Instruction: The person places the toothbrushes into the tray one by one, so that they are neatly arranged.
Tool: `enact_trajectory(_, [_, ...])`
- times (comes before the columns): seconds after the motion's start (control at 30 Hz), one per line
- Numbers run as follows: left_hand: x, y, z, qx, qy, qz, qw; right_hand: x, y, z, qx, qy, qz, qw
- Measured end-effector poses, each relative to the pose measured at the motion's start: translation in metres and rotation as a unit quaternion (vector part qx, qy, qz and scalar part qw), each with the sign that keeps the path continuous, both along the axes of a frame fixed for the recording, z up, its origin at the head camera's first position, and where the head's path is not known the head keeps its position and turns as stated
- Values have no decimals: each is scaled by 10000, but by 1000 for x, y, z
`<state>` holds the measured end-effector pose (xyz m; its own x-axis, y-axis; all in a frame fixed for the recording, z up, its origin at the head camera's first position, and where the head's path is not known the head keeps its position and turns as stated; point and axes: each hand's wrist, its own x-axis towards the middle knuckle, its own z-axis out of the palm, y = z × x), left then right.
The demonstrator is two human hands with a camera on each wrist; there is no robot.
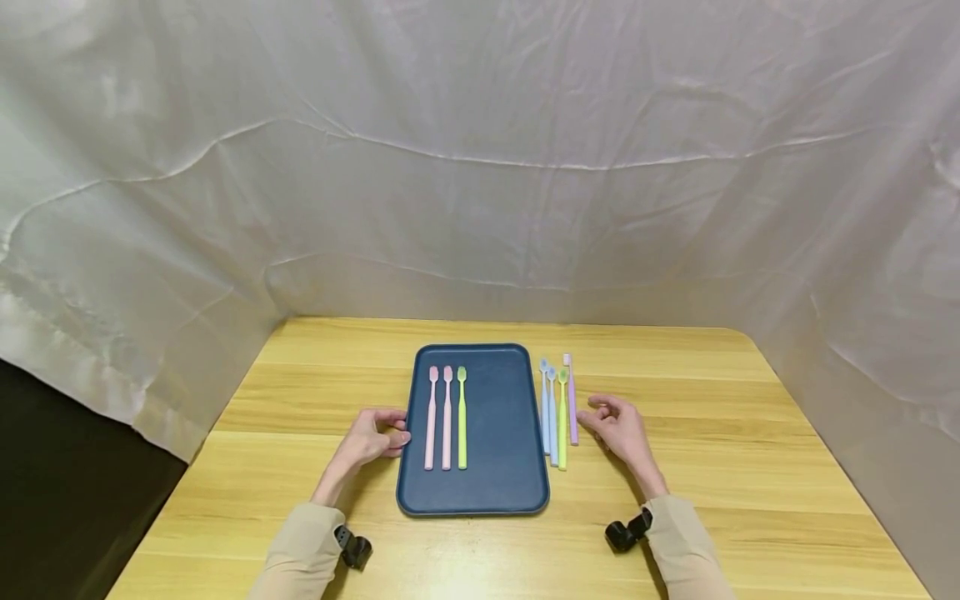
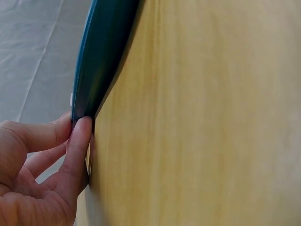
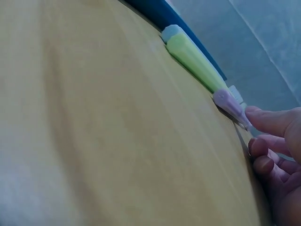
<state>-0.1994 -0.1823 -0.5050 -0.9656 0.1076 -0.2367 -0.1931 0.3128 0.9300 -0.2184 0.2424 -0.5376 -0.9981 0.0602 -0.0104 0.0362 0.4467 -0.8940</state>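
Note:
A dark blue tray (image 1: 502, 417) lies on the table with two pink toothbrushes (image 1: 446, 425) and a green toothbrush (image 1: 462, 425) on it, side by side, heads away from me. My left hand (image 1: 369, 437) pinches the tray's left rim; in the left wrist view, thumb and finger (image 2: 77, 146) meet at the edge. Right of the tray lie two light blue toothbrushes (image 1: 552, 421), another green toothbrush (image 1: 562, 429) and a purple toothbrush (image 1: 573, 408). Beside the purple one is my right hand (image 1: 618, 429), loosely curled and holding nothing; its thumb (image 3: 268, 120) is close to that brush in the right wrist view.
The wooden table (image 1: 750, 467) extends on both sides of the tray. Grey fabric (image 1: 480, 208) hangs behind and at the sides. A small black camera (image 1: 355, 550) sits on the left wrist, another black camera (image 1: 622, 536) on the right.

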Motion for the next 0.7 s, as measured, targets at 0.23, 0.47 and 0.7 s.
enact_trajectory(0.23, [-1, 0, -1, -22, -1, 18, 10000, 0, -3, 0, 259, 132, -136, 9995])
enact_trajectory(0.47, [-1, 0, -1, -37, 19, -3, 10000, -1, -3, 0, 387, 53, -210, 9990])
enact_trajectory(0.7, [0, 0, 0, -45, -24, 5, 10000, -1, -6, 1, 512, 90, -241, 9984])
